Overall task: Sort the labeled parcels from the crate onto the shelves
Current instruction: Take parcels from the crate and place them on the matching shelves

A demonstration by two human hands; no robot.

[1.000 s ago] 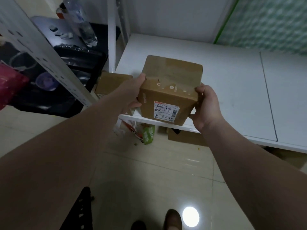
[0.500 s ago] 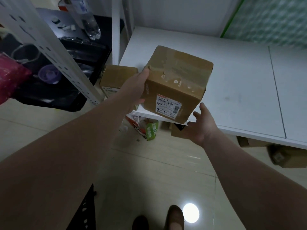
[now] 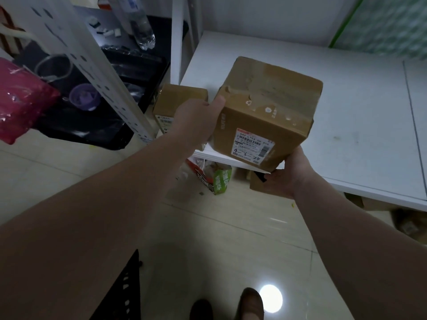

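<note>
I hold a brown cardboard parcel [image 3: 265, 107] tilted in the air over the front left corner of a white shelf [image 3: 360, 112]. Its white shipping label, with handwritten "4-3-24", faces me. My left hand [image 3: 196, 121] grips the parcel's left side, thumb on the top edge. Under the parcel's lower right corner, my right hand [image 3: 288, 176] supports it from below with fingers curled beneath. A second, smaller brown parcel [image 3: 178, 105] sits behind my left hand, by the shelf's left edge.
A white perforated shelf post [image 3: 92, 72] slants across the left. Behind it are a black surface with a water bottle [image 3: 141, 26] and a pink bag [image 3: 18, 105]. A snack packet [image 3: 215, 176] and more boxes lie on the tiled floor under the shelf. A black crate edge [image 3: 122, 292] is at bottom left.
The parcel has tilted and moved right and farther over the shelf. My right hand slid from its right side to underneath the lower corner.
</note>
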